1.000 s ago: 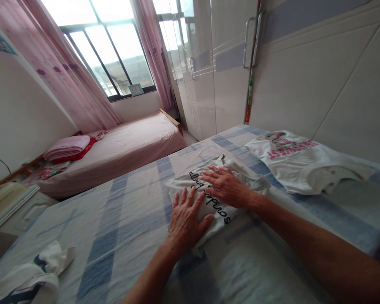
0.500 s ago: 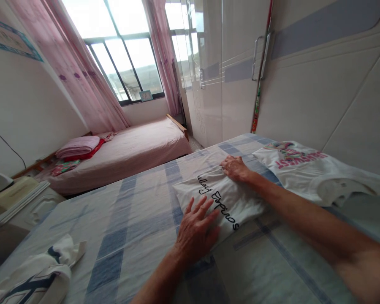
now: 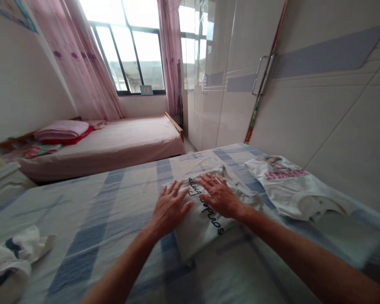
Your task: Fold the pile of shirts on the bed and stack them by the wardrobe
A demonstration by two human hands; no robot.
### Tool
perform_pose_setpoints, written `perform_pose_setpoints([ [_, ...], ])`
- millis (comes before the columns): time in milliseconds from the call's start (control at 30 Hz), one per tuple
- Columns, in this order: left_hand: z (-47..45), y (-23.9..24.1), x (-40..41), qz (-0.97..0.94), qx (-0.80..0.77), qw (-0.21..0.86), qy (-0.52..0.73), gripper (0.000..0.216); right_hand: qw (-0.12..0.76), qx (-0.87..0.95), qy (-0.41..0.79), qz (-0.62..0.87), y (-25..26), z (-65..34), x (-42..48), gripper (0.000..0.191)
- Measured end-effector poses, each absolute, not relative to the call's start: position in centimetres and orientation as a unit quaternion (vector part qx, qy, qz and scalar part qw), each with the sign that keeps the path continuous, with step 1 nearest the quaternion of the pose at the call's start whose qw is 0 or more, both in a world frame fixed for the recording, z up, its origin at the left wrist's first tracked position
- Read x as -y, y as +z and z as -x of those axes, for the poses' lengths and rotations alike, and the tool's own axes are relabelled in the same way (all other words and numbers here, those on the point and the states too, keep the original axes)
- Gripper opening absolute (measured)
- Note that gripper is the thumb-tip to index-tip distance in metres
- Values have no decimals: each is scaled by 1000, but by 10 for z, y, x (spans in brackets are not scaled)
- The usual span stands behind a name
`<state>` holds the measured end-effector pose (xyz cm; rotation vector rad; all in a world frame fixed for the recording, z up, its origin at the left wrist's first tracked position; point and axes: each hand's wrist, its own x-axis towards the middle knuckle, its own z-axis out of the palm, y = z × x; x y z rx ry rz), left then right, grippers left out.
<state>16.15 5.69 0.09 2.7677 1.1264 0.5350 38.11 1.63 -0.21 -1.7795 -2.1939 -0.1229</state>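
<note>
A folded white T-shirt (image 3: 196, 236) with black handwriting-style lettering lies on the bed in front of me. My left hand (image 3: 169, 207) rests flat on its left edge, fingers spread. Over the lettering, my right hand (image 3: 220, 196) presses flat on the cloth with its fingers apart, hiding some of the letters. The shirt's collar side shows just beyond my right hand. To the right is another white T-shirt (image 3: 288, 194) with a pink and coloured print, spread out and touched by neither hand.
Blue-and-white checked sheet (image 3: 133, 211) covers the bed. A crumpled white garment with dark stripes (image 3: 22, 253) lies at the left. Behind stand a second bed with a pink cover (image 3: 136, 139) and a tall wardrobe (image 3: 234, 97) on the right.
My right hand has moved from the shirt's far edge inward over the lettering. My left hand has shifted to the left edge. The camera view has turned slightly.
</note>
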Motion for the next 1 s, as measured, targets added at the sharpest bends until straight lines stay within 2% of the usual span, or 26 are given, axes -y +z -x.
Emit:
perform_pose_setpoints([
  [133,-154,-23,-87,-885,-440,95,114,59,117,709,15,696,-20,-399,12,63],
  [233,-150,-17,-93,-882,-442,118,111,51,163,647,10,745,-13,-419,26,58],
  [367,-151,10,-107,-862,-483,98,121,49,386,537,26,750,4,-428,67,45],
  [467,-158,18,-125,-849,-507,99,110,50,549,353,226,723,11,-423,114,33],
  [533,-165,19,-134,-847,-511,123,84,50,596,225,407,654,15,-412,140,31],
  [600,-172,19,-139,-842,-515,146,62,49,602,133,532,581,18,-399,154,29],
  [667,-178,22,-141,-836,-522,164,48,50,602,72,583,541,20,-386,154,24],
  [800,-186,29,-142,-816,-536,210,41,51,617,14,614,492,18,-367,127,11],
  [900,-188,32,-141,-803,-522,282,59,44,642,4,614,459,13,-359,104,2],
  [1000,-190,38,-132,-778,-483,392,87,39,658,3,602,453,5,-353,91,7],
])
